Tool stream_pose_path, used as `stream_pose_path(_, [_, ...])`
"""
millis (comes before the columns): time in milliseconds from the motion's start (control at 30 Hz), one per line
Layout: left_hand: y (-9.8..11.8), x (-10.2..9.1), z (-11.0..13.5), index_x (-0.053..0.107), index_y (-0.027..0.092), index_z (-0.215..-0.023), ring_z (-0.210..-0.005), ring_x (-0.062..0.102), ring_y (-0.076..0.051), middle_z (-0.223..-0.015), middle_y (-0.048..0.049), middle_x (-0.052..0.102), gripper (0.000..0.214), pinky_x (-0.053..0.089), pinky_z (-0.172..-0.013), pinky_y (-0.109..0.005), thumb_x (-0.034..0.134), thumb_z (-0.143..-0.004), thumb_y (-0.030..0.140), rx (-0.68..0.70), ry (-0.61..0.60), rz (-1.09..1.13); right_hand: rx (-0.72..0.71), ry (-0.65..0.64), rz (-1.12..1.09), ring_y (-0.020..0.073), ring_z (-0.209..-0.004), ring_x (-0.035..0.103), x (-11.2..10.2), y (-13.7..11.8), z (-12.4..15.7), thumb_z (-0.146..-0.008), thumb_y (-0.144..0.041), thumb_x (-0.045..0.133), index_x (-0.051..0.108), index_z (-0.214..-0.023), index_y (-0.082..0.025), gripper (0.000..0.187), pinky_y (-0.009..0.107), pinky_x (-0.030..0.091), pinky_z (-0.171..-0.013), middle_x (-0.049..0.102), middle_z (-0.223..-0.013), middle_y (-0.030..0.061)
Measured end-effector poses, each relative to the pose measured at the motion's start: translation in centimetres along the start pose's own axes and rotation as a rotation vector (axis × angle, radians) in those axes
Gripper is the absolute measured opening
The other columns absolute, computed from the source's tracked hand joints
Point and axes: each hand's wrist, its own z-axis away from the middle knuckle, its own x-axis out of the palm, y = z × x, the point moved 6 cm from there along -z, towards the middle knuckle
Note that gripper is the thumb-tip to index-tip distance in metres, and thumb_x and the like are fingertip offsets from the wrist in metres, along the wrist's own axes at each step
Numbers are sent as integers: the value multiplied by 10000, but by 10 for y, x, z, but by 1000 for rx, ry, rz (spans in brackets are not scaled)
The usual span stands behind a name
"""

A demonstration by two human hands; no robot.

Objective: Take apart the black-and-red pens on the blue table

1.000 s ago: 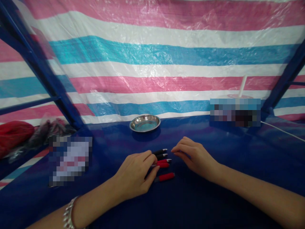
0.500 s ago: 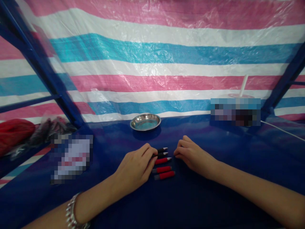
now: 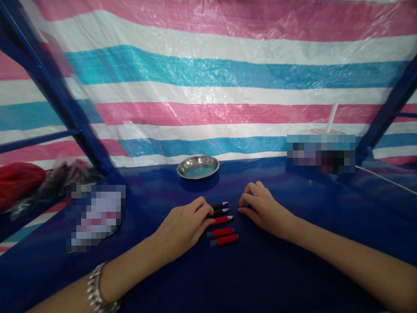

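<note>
My left hand [image 3: 189,221] rests at the back ends of a row of pens, its index finger and thumb curled round the end of the nearer black pen [image 3: 223,211]. Just beyond lies another black pen [image 3: 221,205], its silver tip pointing right. Below the thumb is a red pen [image 3: 223,220] with a silver and dark tip. Two shorter red pieces with clear left ends, an upper red piece [image 3: 223,232] and a lower red piece [image 3: 227,240], lie nearer me. Right of the pen tips, my right hand [image 3: 260,211] has curled fingers apart from the thumb, holding nothing visible.
An oval metal dish [image 3: 198,168] stands at the back of the blue table [image 3: 260,278]. Blurred items [image 3: 94,219] lie at the left, and a blurred object [image 3: 321,152] with a white cable [image 3: 387,178] stands at the back right. Striped sheeting [image 3: 208,87] hangs behind.
My right hand's fingers have lifted and spread away from the thumb. My left thumb has shifted slightly toward me, widening the gap to the index finger. The pens lie as before.
</note>
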Motion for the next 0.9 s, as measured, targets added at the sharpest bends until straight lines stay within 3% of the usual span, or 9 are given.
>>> stream_pose_path(367, [1,4,0,492,167,-932,-710,527,-146,-931,-40,475,190,445,-637,-286,320,-876,226,6,-74,-8,50,14,34,191,-813,398,-2,7,0,-788,-188,474,558,-804,-167,89,322,379,-679,464,-836,78])
stream_pose_path(900, [3,3,0,528,157,-911,-702,542,-150,-916,-44,499,178,452,-632,-289,371,-863,226,-5,-112,-35,-131,-20,-213,157,-801,396,-6,-18,3,-797,-296,497,598,-799,-175,158,298,373,-697,484,-829,52])
